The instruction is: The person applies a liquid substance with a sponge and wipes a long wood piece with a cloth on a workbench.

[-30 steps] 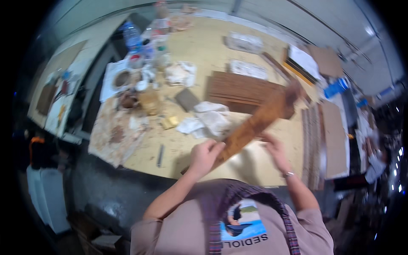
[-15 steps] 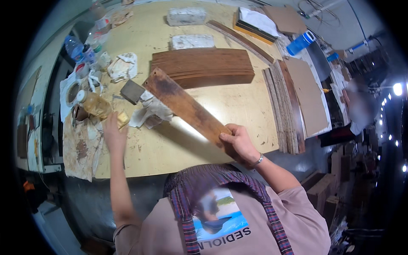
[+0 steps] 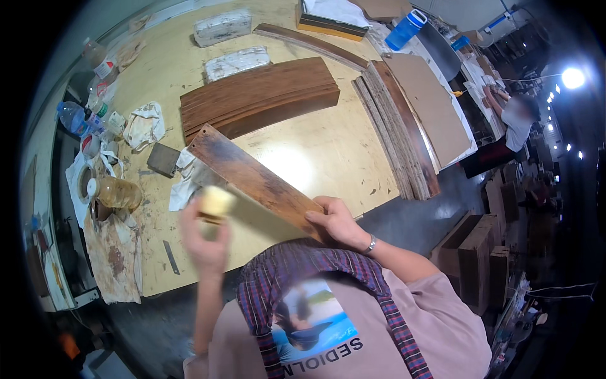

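Note:
My right hand (image 3: 341, 222) grips the near end of a long brown wooden board (image 3: 252, 177). The board slants up to the left, with dark stains on its face and small holes at its far end. My left hand (image 3: 205, 237), smeared by motion, is closed round a pale yellow sponge-like block (image 3: 216, 201) just left of the board. Beyond the board's far end lie a crumpled white cloth (image 3: 183, 183) and a grey-brown block (image 3: 163, 160). A jar of amber liquid (image 3: 118, 192) stands left of my left hand.
Stacked brown boards (image 3: 259, 98) lie across the table (image 3: 303, 161), with wrapped white bundles (image 3: 222, 28) behind. More boards on edge (image 3: 394, 132) line the right side. Bottles (image 3: 72, 118) and a stained cloth (image 3: 117, 252) sit left; a metal blade (image 3: 171, 258) lies near the front edge. Another person (image 3: 514, 123) stands far right.
My left hand has lifted the yellow block from beside the jar and brought it right, toward the board. The view has shifted; my right hand still holds the board.

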`<state>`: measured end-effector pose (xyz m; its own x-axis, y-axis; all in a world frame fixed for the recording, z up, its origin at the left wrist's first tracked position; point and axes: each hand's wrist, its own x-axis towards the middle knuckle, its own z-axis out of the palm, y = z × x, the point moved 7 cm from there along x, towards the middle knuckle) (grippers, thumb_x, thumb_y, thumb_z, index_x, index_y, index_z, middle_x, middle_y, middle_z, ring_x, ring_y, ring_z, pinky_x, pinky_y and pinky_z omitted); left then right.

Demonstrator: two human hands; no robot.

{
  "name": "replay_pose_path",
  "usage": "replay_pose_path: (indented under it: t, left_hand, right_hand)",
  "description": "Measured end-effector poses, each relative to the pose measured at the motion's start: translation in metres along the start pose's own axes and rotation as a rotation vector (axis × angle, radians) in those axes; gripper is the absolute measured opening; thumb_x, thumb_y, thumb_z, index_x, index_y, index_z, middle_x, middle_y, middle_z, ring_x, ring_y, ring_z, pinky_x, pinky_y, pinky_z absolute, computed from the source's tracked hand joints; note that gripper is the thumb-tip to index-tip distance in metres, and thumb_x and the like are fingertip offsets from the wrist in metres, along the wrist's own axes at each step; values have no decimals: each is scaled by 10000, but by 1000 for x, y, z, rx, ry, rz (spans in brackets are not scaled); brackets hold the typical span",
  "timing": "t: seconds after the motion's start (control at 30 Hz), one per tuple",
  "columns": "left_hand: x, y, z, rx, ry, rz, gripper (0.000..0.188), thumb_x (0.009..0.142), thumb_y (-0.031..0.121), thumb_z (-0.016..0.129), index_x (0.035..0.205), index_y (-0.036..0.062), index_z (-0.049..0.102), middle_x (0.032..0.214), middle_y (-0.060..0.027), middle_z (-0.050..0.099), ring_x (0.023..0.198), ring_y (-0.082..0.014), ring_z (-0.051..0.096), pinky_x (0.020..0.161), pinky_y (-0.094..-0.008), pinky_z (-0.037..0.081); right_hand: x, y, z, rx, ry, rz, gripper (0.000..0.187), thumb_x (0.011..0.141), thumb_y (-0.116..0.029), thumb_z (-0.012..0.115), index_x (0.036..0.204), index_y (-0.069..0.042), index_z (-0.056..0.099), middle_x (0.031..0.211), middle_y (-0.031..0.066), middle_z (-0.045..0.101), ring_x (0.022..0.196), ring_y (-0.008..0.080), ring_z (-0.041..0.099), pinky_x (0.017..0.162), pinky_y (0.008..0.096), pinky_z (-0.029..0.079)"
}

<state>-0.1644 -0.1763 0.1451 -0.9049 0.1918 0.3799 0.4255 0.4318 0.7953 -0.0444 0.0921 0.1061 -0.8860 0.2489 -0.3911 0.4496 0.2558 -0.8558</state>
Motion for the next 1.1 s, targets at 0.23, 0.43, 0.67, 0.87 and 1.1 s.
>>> replay_pose_path:
  t: [0.23,0.43,0.67,0.87,1.1]
  left_hand:
    - [32,7,14,-74,-25,111,467,733,41,772,1159,-9,590,1051,-129,616,939,-243,588,817,-366,501]
    - [93,-20,-56,45,348,61,399,796,-8,709,1177,-14,590,1057,-81,597,944,-207,574,844,-342,489]
    - [2,31,8,17,-169,293,460,721,44,736,1161,9,607,1112,-138,612,1017,-267,596,893,-384,493]
    - [61,5,-31,-34,183,61,483,743,-29,698,1216,-3,602,1127,-130,618,988,-236,596,890,-359,490]
    - [0,50,17,-55,-222,347,511,655,0,700,1158,4,609,1030,-148,620,952,-302,624,887,-385,505]
  right_hand:
    - [-6,2,3,-62,16,10,249,883,-224,681,938,18,663,772,84,632,729,159,571,678,325,470]
    - [-17,-9,-1,-163,71,-44,315,844,-330,697,910,-24,671,716,204,629,661,328,623,646,411,482]
    - [-21,-9,-11,-230,136,-27,326,835,-358,690,913,-42,671,692,209,624,655,356,634,623,438,478]
    - [-21,-7,-9,-218,141,-46,332,835,-355,687,887,-28,657,692,204,622,646,353,634,618,433,477]
    - [-18,-11,-20,-192,140,-7,274,837,-270,717,872,-1,674,676,95,618,630,148,560,596,331,448]
